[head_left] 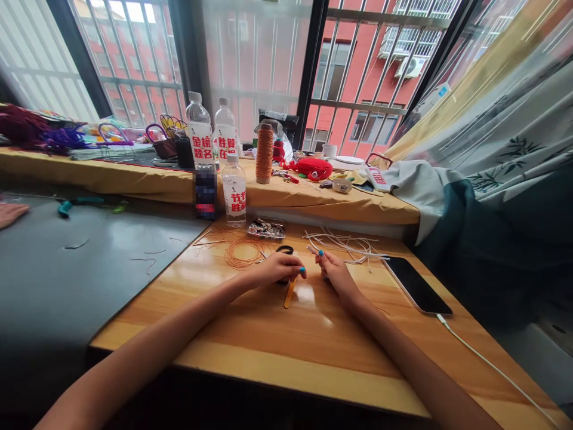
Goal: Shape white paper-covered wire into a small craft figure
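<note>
Orange coil (230, 257) beside black scissors (285, 248)

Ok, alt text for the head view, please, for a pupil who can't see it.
A person's right hand pinches a small pale item at a wooden table; the left hand partly covers black-handled scissors. White strands, a copper-coloured coil and a smartphone lie nearby.

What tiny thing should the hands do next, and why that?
Perhaps the left hand should move across to steady the pale piece. The right hand seems to be pinching that piece alone, while the left is close by, over the black-handled scissors, with nothing visible in its fingers.
</note>
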`<act>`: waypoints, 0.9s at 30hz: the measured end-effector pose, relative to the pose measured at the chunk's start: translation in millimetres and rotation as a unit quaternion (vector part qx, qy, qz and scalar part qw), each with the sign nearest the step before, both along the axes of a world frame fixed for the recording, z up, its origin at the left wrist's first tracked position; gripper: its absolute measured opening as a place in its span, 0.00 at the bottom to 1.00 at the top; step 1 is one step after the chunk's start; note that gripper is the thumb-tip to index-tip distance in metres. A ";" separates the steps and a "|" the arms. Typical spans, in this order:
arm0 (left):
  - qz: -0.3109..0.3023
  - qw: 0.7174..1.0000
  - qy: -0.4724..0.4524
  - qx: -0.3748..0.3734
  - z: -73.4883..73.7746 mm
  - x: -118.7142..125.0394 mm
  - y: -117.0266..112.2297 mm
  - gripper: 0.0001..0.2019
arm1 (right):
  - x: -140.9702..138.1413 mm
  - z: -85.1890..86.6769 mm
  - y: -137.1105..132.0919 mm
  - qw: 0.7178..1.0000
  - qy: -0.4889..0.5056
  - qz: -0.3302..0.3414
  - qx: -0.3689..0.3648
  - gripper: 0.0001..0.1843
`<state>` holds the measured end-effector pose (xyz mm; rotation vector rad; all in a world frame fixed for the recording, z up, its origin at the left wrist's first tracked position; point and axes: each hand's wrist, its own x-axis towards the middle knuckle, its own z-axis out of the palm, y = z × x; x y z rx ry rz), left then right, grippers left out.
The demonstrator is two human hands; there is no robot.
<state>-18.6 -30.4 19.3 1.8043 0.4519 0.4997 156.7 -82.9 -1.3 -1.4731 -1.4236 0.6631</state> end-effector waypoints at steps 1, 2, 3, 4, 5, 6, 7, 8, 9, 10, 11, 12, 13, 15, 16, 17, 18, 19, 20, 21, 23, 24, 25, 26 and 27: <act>0.007 0.999 -0.017 -0.026 1.9 0.0 -0.4 0.15 | -0.3 0.1 0.0 1.000 -0.015 0.006 0.002 0.20; 0.024 0.998 -0.042 -0.047 3.9 -0.1 -0.2 0.15 | -0.9 0.5 -0.1 0.999 -0.032 0.016 0.003 0.20; 0.049 0.994 -0.071 -0.063 6.0 -0.5 0.7 0.15 | -1.6 0.9 -0.1 0.999 -0.045 0.028 0.002 0.19; 0.078 0.989 -0.100 -0.077 7.9 -1.0 2.0 0.14 | -2.2 1.4 0.0 0.998 -0.053 0.040 -0.001 0.20; 0.107 0.982 -0.127 -0.091 9.4 -1.7 3.6 0.13 | -2.5 1.7 0.4 0.997 -0.056 0.050 -0.004 0.20; 0.136 0.974 -0.150 -0.106 10.6 -2.4 5.2 0.12 | -2.5 1.7 1.0 0.997 -0.053 0.057 -0.007 0.20; 0.159 0.965 -0.170 -0.122 11.3 -3.2 6.7 0.11 | -2.3 1.6 1.7 0.997 -0.049 0.063 -0.010 0.20; 0.176 0.957 -0.186 -0.136 11.6 -3.9 7.9 0.10 | -1.7 1.2 2.6 0.997 -0.044 0.067 -0.013 0.20; 0.187 0.950 -0.200 -0.148 11.5 -4.4 8.9 0.09 | -1.1 0.7 3.4 0.996 -0.040 0.073 -0.016 0.20; 0.192 0.945 -0.212 -0.157 11.1 -4.7 9.6 0.08 | -0.5 0.3 4.2 0.996 -0.038 0.078 -0.018 0.20; 0.192 0.941 -0.223 -0.165 10.6 -4.8 10.1 0.08 | 0.0 0.0 4.8 0.996 -0.037 0.082 -0.020 0.20; 0.188 0.939 -0.233 -0.171 9.9 -4.7 10.4 0.08 | 0.2 -0.1 5.1 0.995 -0.037 0.087 -0.022 0.20; 0.186 0.936 -0.242 -0.175 9.3 -4.5 10.7 0.08 | 0.2 0.1 5.3 0.995 -0.038 0.093 -0.025 0.20; 0.186 0.929 -0.261 -0.183 8.3 -4.1 11.1 0.07 | -0.2 1.3 5.4 0.993 -0.037 0.106 -0.032 0.20; 0.186 0.926 -0.270 -0.188 8.1 -4.0 11.0 0.07 | -0.3 2.1 5.4 0.993 -0.033 0.111 -0.035 0.20; 0.187 0.922 -0.279 -0.193 8.1 -4.0 10.7 0.06 | -0.4 2.9 5.5 0.992 -0.026 0.116 -0.038 0.20; 0.186 0.918 -0.288 -0.198 8.4 -4.0 10.1 0.05 | -0.1 3.6 5.7 0.992 -0.018 0.118 -0.041 0.20; 0.182 0.915 -0.295 -0.204 9.0 -4.1 9.1 0.05 | 0.4 4.2 5.9 0.992 -0.009 0.118 -0.042 0.20; 0.177 0.913 -0.301 -0.210 9.8 -4.2 7.8 0.04 | 1.1 4.6 6.1 0.992 -0.003 0.116 -0.043 0.21; 0.172 0.912 -0.304 -0.215 10.9 -4.3 6.3 0.04 | 1.9 5.0 6.2 0.992 0.000 0.116 -0.044 0.21; 0.162 0.909 -0.312 -0.224 13.8 -4.7 3.2 0.04 | 3.2 6.2 5.7 0.992 -0.004 0.121 -0.045 0.21; 0.159 0.907 -0.318 -0.225 15.3 -4.9 1.9 0.04 | 3.4 7.0 5.1 0.991 -0.009 0.129 -0.043 0.21; 0.156 0.906 -0.325 -0.223 16.9 -5.3 1.1 0.04 | 3.3 8.1 4.3 0.989 -0.013 0.139 -0.038 0.21; 0.154 0.905 -0.331 -0.218 18.3 -5.8 0.6 0.05 | 2.9 9.3 3.2 0.988 -0.017 0.149 -0.030 0.21; 0.153 0.905 -0.337 -0.213 19.6 -6.4 0.5 0.05 | 2.3 10.6 2.1 0.987 -0.022 0.157 -0.020 0.20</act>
